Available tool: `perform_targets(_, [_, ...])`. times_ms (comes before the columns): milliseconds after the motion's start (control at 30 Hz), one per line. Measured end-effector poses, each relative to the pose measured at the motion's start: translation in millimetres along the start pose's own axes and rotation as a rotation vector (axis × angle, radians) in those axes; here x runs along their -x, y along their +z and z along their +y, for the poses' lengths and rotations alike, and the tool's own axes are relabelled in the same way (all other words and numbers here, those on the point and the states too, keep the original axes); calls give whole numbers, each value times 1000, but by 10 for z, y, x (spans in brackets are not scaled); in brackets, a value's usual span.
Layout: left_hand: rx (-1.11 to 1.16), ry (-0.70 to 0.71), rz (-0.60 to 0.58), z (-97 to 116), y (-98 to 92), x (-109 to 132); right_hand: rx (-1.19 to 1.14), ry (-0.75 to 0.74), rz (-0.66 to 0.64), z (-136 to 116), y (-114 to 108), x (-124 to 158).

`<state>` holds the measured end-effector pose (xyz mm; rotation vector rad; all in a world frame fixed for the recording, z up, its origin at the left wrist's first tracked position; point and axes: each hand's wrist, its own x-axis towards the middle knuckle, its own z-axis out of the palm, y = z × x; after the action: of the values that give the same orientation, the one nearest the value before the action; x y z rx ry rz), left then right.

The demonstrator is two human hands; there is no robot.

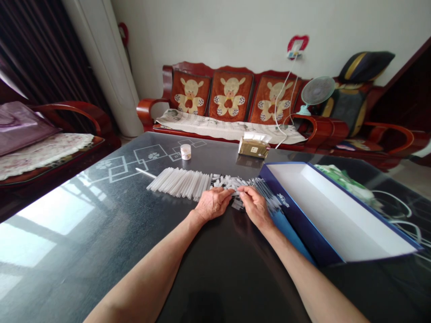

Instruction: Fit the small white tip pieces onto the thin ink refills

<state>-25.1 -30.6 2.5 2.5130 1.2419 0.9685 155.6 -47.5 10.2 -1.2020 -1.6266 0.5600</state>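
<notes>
Where left hand (213, 204) faces right hand (256, 207) by white pieces (220, 180), fingers' hold unclear, box edge (296, 213), roomy tabletop (215, 269)

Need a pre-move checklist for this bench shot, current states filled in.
1. Hands at the pile: left hand and right hand close together by the small white pieces. OK
2. Grip secure: fingertips meet around something too small to make out. Cannot tell
3. White tubes all in the row: one stray tube sits off its left end. Not ok
4. Thin rods near right hand: beside it, toward the blue box. OK
5. Tissue box and round container away from both hands: farther back. OK
</notes>
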Motion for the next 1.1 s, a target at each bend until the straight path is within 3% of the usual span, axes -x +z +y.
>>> perform_targets(100, [-26,13,-33,7,-6,-1,-2,-18,-14,6,18,4])
perform_targets(333, [121,27,-6,-8,3,-42,-224,167,-88,-5,-3,2])
perform_targets(500, [181,26,13,38,-4,-55,-405,219,-36,58,67,-13])
perform_targets(733, [31,-14,53,91,79,-16,-612,438,52,37,155,3])
perform_targets(1100, [-150,19,63,108,105,9,-685,519,79,-63,143,-11])
